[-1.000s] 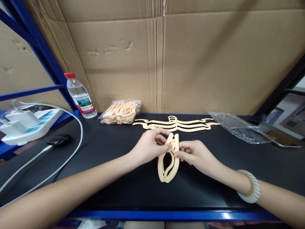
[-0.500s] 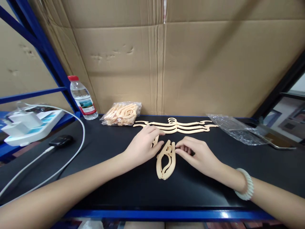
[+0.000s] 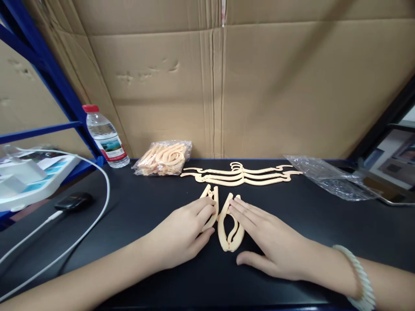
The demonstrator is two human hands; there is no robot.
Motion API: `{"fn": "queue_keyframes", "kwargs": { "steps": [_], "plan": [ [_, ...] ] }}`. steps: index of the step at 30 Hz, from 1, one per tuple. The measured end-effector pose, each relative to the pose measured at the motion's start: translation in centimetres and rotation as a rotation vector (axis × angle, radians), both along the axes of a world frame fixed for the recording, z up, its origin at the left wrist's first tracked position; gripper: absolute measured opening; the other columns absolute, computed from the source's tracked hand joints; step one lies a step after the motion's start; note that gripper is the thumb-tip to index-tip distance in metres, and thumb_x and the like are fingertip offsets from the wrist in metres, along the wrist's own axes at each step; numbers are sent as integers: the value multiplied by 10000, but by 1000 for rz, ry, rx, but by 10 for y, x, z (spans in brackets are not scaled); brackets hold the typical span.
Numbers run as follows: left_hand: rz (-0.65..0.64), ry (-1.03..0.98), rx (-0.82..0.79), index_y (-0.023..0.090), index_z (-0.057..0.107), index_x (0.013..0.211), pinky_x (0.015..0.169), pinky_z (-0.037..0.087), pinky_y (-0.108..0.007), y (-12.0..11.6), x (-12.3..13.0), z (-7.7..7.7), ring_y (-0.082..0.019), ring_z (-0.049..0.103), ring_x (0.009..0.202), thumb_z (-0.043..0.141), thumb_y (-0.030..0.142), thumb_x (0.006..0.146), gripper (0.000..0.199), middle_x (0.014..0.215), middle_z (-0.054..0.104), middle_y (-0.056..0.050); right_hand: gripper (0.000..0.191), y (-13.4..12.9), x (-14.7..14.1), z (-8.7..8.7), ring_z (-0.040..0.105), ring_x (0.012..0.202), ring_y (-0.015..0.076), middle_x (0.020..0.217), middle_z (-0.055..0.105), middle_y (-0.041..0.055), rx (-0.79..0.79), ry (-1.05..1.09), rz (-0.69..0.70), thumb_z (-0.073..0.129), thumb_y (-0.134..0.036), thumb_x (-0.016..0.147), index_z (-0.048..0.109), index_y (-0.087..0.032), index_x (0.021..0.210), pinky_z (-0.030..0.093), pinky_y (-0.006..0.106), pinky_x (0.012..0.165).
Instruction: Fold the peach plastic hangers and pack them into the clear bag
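Two folded cream plastic travel hangers lie side by side on the black tabletop, close together. Over the left folded hanger [image 3: 215, 203] rests my left hand [image 3: 184, 231], fingers slightly bent across it and thumb apart, covering its left part. My right hand [image 3: 270, 237] lies with fingers stretched over the upper right of the right folded hanger [image 3: 222, 233], its thumb spread on the near side. Behind both hands, several unfolded hangers [image 3: 223, 177] lie in a row with their arms out and hooks to the back.
A clear bag of folded hangers [image 3: 167, 157] sits at the back, beside a water bottle [image 3: 108, 140]. A crumpled clear bag [image 3: 324, 179] lies at back right. White cable [image 3: 105, 194], black adapter [image 3: 74, 202] and power strip [image 3: 45, 181] are at left. Cardboard [image 3: 162, 86] stands behind.
My left hand has come down nearer onto the left folded hanger. My right hand has opened from a pinch at the right hanger's edge to lie flat over it. The view has shifted slightly.
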State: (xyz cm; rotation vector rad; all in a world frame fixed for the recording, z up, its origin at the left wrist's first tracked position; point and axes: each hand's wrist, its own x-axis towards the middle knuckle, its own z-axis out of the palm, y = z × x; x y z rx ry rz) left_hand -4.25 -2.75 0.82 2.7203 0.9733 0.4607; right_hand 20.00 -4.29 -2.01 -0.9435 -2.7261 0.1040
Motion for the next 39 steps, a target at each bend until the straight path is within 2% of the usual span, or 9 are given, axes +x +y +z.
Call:
{"fn": "queue_keyframes", "kwargs": {
  "steps": [4,11,17,22,27,30,33,36,39],
  "plan": [
    [-7,40,1,176,530,1159,923,496,-362,3,-2,-3,-257,599,1081,469,169,902,264,1157,605,-121,747,10,-3,2,209,1424,332,1505,286,253,-15,-22,8,535,-456,919,342,41,1442,300,485,1146],
    [-19,23,-15,176,554,1125,951,485,-331,8,-4,-5,-233,601,1102,528,175,890,236,1192,617,-102,669,18,-2,1,231,1429,315,1503,325,241,-19,65,61,513,-375,932,347,26,1441,309,483,1145],
    [-46,5,11,166,555,1144,959,493,-325,10,-7,-7,-224,602,1120,535,197,898,249,1201,623,-101,652,25,0,-1,171,1447,297,1553,231,189,-52,25,15,455,-416,964,316,-42,1480,258,465,1167],
    [-30,-10,10,172,568,1132,945,512,-323,11,-7,-9,-223,623,1105,582,235,886,254,1198,643,-98,646,25,-1,1,165,1450,293,1555,234,185,-67,26,19,423,-439,978,318,-51,1482,241,453,1175],
    [11,-175,146,194,590,1142,1010,470,-334,15,-10,-2,-218,575,1187,597,277,886,269,1241,635,-87,704,25,4,-1,137,1458,311,1564,212,209,-43,57,19,427,-465,973,247,-31,1498,246,500,1165],
    [82,-194,197,193,605,1109,969,486,-325,24,-19,11,-204,608,1108,537,251,913,216,1150,663,-66,615,21,9,-2,300,1392,319,1492,356,206,32,170,-34,481,-413,956,352,-69,1449,331,509,1119],
    [105,-92,162,189,617,1066,884,517,-322,32,-31,25,-202,641,992,527,261,911,193,1057,678,-50,437,16,11,1,526,1128,278,1234,560,157,41,240,-65,510,-305,940,479,-135,1342,470,475,963],
    [29,28,98,202,630,1079,894,515,-324,33,-36,30,-206,633,1008,548,271,900,209,1097,661,-56,348,11,8,2,551,979,259,1083,603,118,40,236,-38,505,-263,938,525,-162,1271,494,465,866],
    [-71,97,66,220,596,1211,1029,450,-369,27,-31,25,-240,550,1195,605,297,877,343,1301,579,-85,292,9,5,2,541,973,259,1067,600,122,46,230,5,498,-250,942,553,-150,1210,490,453,853]
  ]
}}
